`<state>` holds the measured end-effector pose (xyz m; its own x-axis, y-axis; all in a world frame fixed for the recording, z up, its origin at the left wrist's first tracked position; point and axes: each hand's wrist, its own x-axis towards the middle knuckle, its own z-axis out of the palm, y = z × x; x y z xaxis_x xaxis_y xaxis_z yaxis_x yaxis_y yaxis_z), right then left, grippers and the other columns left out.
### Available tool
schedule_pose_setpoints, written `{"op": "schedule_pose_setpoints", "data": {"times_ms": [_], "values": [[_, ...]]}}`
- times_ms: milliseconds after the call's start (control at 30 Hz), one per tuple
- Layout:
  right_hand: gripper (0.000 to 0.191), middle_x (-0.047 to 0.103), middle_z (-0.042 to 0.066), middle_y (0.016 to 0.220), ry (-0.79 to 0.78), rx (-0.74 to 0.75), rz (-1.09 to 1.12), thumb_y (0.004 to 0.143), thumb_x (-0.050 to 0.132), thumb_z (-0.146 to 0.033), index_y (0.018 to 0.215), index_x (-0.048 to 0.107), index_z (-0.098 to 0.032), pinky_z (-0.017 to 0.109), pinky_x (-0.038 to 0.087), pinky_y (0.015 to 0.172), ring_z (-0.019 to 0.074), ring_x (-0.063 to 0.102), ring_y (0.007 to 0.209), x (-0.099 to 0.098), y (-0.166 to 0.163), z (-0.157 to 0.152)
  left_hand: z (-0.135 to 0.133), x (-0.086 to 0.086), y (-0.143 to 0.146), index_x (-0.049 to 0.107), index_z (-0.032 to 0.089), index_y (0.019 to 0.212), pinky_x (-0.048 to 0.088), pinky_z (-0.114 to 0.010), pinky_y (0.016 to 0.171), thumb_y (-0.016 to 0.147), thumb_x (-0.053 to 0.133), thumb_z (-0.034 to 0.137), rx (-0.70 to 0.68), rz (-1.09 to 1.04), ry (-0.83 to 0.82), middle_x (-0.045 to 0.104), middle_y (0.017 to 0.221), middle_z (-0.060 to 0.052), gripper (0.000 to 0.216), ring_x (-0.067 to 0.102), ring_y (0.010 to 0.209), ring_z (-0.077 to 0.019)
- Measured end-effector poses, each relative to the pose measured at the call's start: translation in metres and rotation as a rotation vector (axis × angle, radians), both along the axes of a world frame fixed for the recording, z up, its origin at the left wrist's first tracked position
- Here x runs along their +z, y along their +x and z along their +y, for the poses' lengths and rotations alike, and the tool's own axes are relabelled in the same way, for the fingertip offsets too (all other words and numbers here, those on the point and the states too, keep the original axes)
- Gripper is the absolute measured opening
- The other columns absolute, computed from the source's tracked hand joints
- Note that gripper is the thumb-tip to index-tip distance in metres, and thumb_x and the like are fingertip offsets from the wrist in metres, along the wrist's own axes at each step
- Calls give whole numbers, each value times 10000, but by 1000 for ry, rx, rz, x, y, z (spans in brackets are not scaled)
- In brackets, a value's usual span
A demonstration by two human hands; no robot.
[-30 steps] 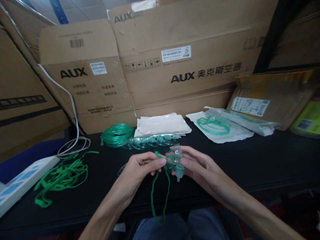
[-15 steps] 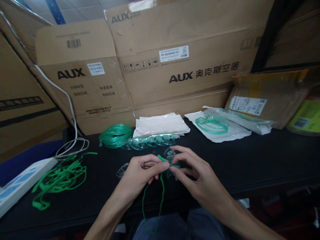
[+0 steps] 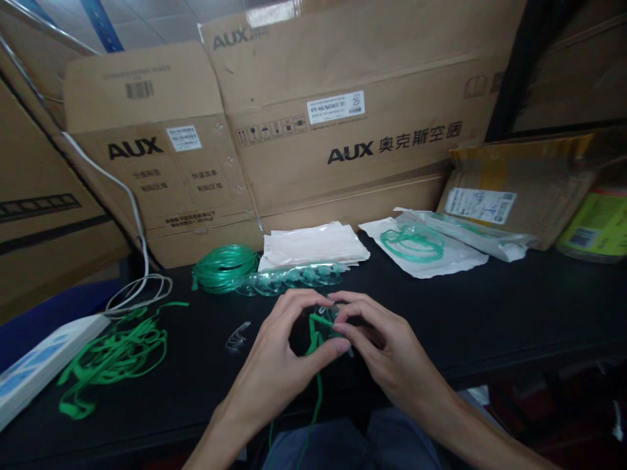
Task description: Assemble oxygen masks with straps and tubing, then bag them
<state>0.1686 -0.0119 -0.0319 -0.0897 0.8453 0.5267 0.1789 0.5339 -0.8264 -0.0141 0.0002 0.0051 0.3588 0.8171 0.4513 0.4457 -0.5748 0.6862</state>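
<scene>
My left hand curves round a small clear plastic mask, its fingertips at the top and its thumb below. The mask is mostly hidden by my fingers. A green elastic strap runs up to the mask between my hands, with its loop hanging down towards my lap. My right hand pinches at the upper end of this strap against the mask. Whether the strap passes through the mask cannot be made out. On the table left of my hands lies a small clear plastic piece.
Behind my hands lie a row of clear masks, coiled green tubing and white packets. An opened packet with green tubing is at right. Loose green straps and a power strip lie left. Cardboard boxes stand behind.
My left hand has let go of the strap's end and spread round the mask, its thumb now further right. The right hand stays close by, now pinching at the strap.
</scene>
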Motion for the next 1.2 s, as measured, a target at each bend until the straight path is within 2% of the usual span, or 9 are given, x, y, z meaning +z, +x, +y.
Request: {"op": "schedule_pose_setpoints", "data": {"times_ms": [100,233,533,833,1033,1200], "values": [[121,694,70,1180,27,-10,-16,929,580,-159,868,652,-235,326,530,967,208,646,1156,-1,1,0,-1,-1,2,646,288,1161,395,-348,1077,866,716,301,-55,80,49,577,1309,-55,303,528,1244,-234],[136,685,69,1184,34,10,-67,938,564,-138,877,645,-228,319,503,982,198,651,1136,2,0,0,-1,-3,1,636,272,1121,376,-369,1118,885,660,238,-38,115,51,520,1408,-64,240,500,1312,-242],[149,688,77,1137,43,33,-139,939,569,-121,839,628,-214,295,480,977,193,642,1123,9,2,-2,1,-4,2,587,240,1030,425,-329,1046,875,608,147,-77,100,52,608,1266,-67,182,563,1217,-223],[122,665,70,1168,-31,33,-137,944,569,-178,857,644,-222,272,519,889,194,656,1081,11,12,-5,0,-5,2,544,239,988,411,-304,1020,856,583,89,-34,135,82,585,1215,-36,204,552,1183,-185],[131,650,68,1200,-58,26,-106,963,562,-233,846,622,-233,250,519,887,186,641,1108,10,24,-8,0,-5,0,531,237,979,401,-297,1017,843,588,76,-17,151,83,575,1223,-30,218,546,1177,-176],[131,655,61,1196,-28,-6,-173,979,561,-264,867,624,-240,281,492,941,192,625,1133,7,32,-11,0,-4,2,531,238,964,399,-289,1010,840,592,79,-15,147,85,575,1209,-22,211,549,1166,-169]]}}
